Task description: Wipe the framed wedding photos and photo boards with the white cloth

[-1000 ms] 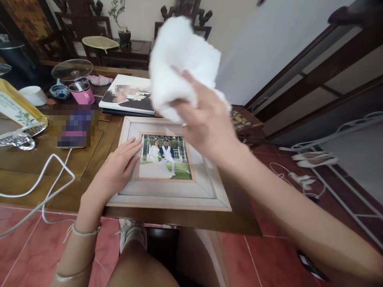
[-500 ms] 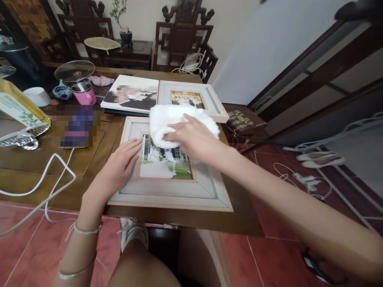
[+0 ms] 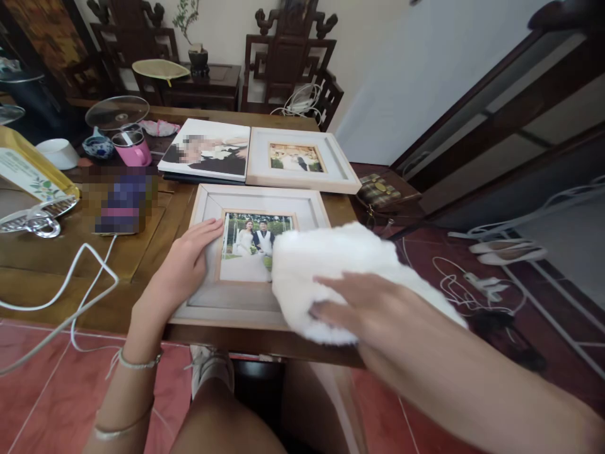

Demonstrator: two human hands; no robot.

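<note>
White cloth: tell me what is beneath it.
The white cloth overlaps the right side of the nearer picture frame. The frame's near right corner and part of its photo are hidden. Contact is unclear.

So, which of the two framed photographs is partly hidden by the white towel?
The nearer framed photograph, at the front edge of the table: the white towel hides its lower right part. The farther framed photograph is fully visible.

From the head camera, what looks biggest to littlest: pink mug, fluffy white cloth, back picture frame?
1. White cloth, partly because it's nearest the camera
2. Back picture frame
3. Pink mug
</note>
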